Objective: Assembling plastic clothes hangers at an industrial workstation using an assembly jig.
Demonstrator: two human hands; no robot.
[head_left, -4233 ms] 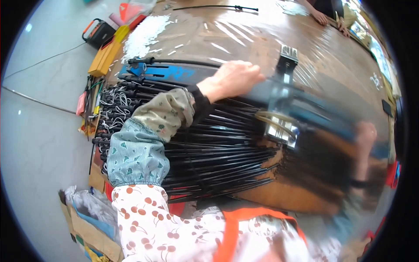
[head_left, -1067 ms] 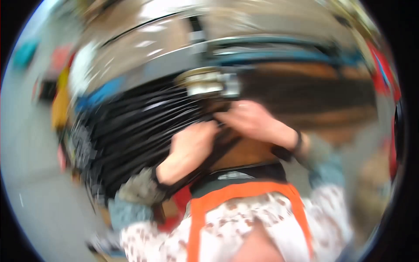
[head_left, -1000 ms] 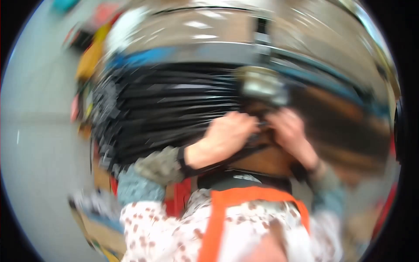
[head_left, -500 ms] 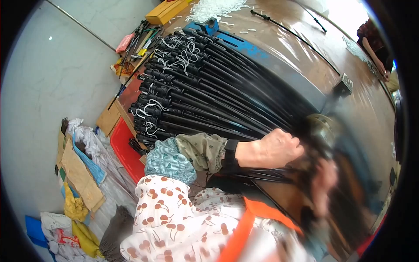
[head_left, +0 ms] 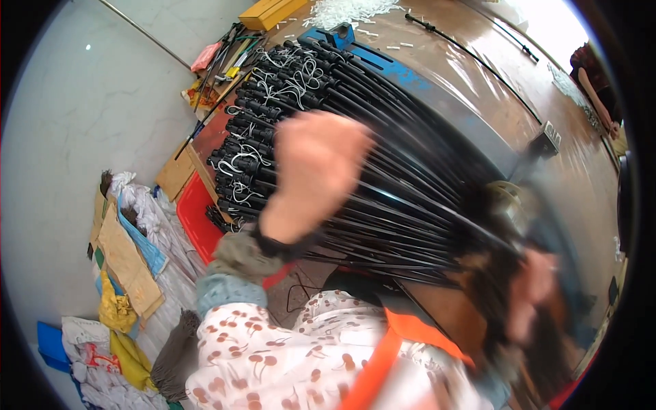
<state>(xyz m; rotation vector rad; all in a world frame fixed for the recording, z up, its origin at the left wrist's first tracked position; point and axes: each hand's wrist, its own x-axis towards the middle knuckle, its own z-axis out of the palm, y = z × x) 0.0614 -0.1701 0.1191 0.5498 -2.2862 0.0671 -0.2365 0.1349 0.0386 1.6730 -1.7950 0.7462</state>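
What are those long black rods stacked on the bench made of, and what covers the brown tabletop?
The black rods look like painted or coated metal, maybe plastic: thin, straight, with a dull sheen. I cannot tell for certain. The white loops at their ends look like cord or thin wire. The tabletop seems to be brown board under clear plastic film, judging by its wrinkled glare.

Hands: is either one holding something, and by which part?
Cannot be told: both are blurred. The left hand is raised over the black rods; the right hand is beside them.
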